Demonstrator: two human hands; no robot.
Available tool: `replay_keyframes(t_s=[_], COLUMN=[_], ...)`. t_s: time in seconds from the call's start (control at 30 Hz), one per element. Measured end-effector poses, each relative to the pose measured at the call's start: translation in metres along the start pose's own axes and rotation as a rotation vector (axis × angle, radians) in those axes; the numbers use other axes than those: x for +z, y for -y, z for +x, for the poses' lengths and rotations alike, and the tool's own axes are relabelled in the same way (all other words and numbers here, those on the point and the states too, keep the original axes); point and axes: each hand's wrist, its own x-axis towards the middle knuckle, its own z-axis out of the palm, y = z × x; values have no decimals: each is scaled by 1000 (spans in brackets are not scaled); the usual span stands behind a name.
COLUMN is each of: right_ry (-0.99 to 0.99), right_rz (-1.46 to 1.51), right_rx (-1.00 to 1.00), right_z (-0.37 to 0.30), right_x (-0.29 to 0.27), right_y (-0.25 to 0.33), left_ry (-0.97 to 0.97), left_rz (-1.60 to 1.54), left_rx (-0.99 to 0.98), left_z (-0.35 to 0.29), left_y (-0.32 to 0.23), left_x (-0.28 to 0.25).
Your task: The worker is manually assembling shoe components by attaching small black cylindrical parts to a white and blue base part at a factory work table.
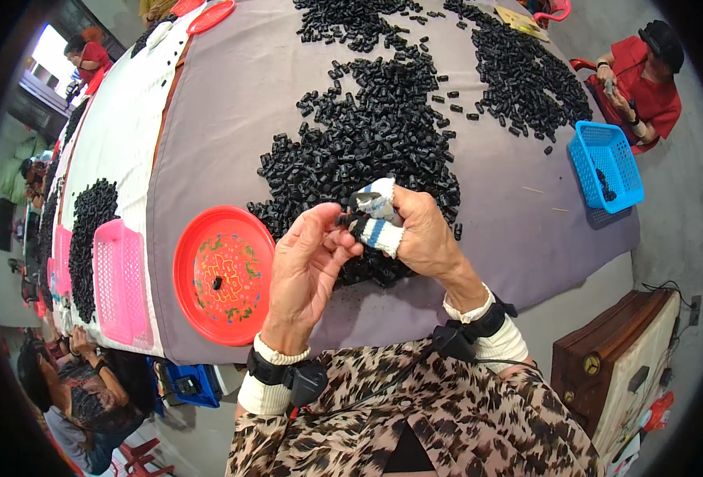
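"Well, where's the black piece (342, 220)?"
"Pinched in the left grip (305, 253), at the fingertips, above the counter (518, 230)."
"And the right grip (427, 236)?"
"Curled close beside it; whether pinching, I can't tell."

Leopard-print garment (431, 405) worn | cream wrist cuffs (264, 395), black modules (307, 383) strapped over | black cable (377, 389) draped | blue-striped white finger covers (383, 235) fitted

Bright scene, edges fisheye-bent, rim black
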Motion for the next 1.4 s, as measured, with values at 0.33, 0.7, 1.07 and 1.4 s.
replay_keyframes(t_s=[0.33,0.7,1.07,1.4], right_ry=[12,2,-10,-83], right_rz=[75,-51,-45,-222], right_rx=[167,32,39,-112], right_z=[-10,-15,-19,-23], right_x=[1,1,3,6], right_y=[11,6,11,7], left_ry=[71,135,178,102], left_rz=[-27,-123,-97,-2], left_rx=[-29,-63,-37,-2], left_z=[5,4,3,3], left_y=[2,6,5,6], left_x=[-10,-14,-15,-4])
